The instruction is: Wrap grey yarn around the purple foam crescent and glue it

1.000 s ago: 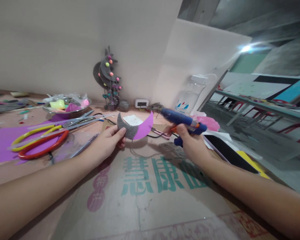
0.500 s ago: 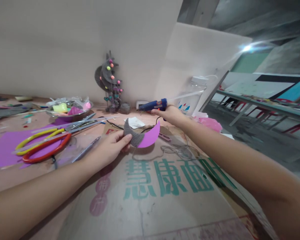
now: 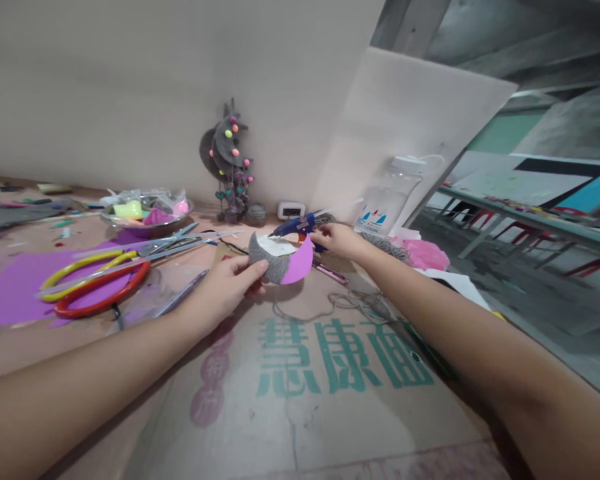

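My left hand point(image 3: 243, 277) pinches one end of a crescent moon cutout point(image 3: 297, 265). Grey yarn is wrapped round the crescent's left part, while its right part is bare purple. A strand of grey yarn point(image 3: 305, 315) trails below it across the cardboard. Just beyond the crescent, my right hand point(image 3: 337, 240) has its fingers closed at the handle of a blue glue gun point(image 3: 300, 225), whose nozzle points left over a scrap of white paper point(image 3: 277, 247). The handle is partly hidden behind the crescent and my fingers.
Large scissors point(image 3: 95, 280) with yellow and red handles lie on purple sheet point(image 3: 10, 287) at left. Behind stand a bowl point(image 3: 145, 227) of craft bits, a yarn-covered moon ornament point(image 3: 230, 157), a white timer point(image 3: 291, 210) and a clear bottle point(image 3: 390, 193). Printed cardboard point(image 3: 220, 440) covers the front.
My right hand has lowered the glue gun toward the table, close behind the crescent. My left hand still holds the crescent in nearly the same place. The view has shifted slightly.
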Demonstrator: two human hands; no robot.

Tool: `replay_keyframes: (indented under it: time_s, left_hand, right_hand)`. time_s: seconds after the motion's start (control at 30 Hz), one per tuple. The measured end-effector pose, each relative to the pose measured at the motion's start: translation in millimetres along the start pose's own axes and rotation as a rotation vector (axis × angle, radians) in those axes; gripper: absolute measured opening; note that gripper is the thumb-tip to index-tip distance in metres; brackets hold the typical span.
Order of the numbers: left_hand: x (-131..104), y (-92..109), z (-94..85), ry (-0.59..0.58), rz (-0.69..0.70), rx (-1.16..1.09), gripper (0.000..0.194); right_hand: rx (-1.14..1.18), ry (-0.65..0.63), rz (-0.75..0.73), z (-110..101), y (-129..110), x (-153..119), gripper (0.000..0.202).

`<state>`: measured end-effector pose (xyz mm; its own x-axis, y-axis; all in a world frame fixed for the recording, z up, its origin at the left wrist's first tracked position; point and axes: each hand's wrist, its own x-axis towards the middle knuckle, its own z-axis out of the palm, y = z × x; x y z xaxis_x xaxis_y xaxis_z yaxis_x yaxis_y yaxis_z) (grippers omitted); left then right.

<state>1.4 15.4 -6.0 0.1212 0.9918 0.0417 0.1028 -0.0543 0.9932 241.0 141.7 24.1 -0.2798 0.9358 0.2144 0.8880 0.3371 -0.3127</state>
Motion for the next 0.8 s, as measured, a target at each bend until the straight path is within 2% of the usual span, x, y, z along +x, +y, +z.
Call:
replay_keyframes:
  time_s: [0.13, 0.2, 0.23, 0.3, 0.37, 0.4, 0.47, 0.53, 0.67, 0.8]
  left_hand:
    - [-1.3, 2.5, -1.1, 0.005, 0.014, 0.052, 0.028]
    - [-2.6, 3.6, -0.4, -0.006, 0.036, 0.045, 0.025]
    - [-3.2, 4.0, 0.2, -0.003, 0.044, 0.026, 0.027]
    - [-4.2, 4.5, 1.4, 0.019, 0.055, -0.031, 0.047]
    - [-4.5, 3.9, 1.9, 0.034, 0.062, -0.064, 0.060]
    - [-4.3, 3.2, 1.8, 0.025, 0.065, -0.060, 0.055]
    - [-3.4, 1.0, 1.2, -0.009, 0.063, -0.021, 0.036]
    - [-2.4, -2.1, 0.4, -0.032, 0.068, 0.019, 0.027]
    - [-2.7, -7.5, 0.7, -0.032, 0.140, 0.095, 0.025]
    - [-7.8, -4.0, 3.5, -0.058, 0.207, 0.246, 0.034]
  right_hand:
    - [-0.086, 0.010, -0.088, -20.8, -11.1, -41.7, 0.032]
    - [-0.070, -0.094, -0.200, -24.6, -27.9, -68.5, 0.038]
    - [-0.015, -0.139, -0.252, -24.6, -38.4, -82.2, 0.036]
    - [0.037, -0.249, -0.361, -20.8, -60.1, -107.5, 0.030]
    - [0.010, -0.248, -0.428, -12.7, -77.9, -126.4, 0.045]
    - [-0.009, -0.227, -0.472, -7.4, -83.9, -132.6, 0.047]
    - [-0.023, -0.192, -0.492, 4.0, -90.0, -139.1, 0.032]
    - [-0.012, -0.156, -0.482, 13.7, -90.1, -140.2, 0.016]
    - [0.089, -0.087, -0.413, 17.5, -86.5, -140.5, 0.009]
    - [0.208, -0.115, -0.318, 8.7, -86.3, -143.6, 0.011]
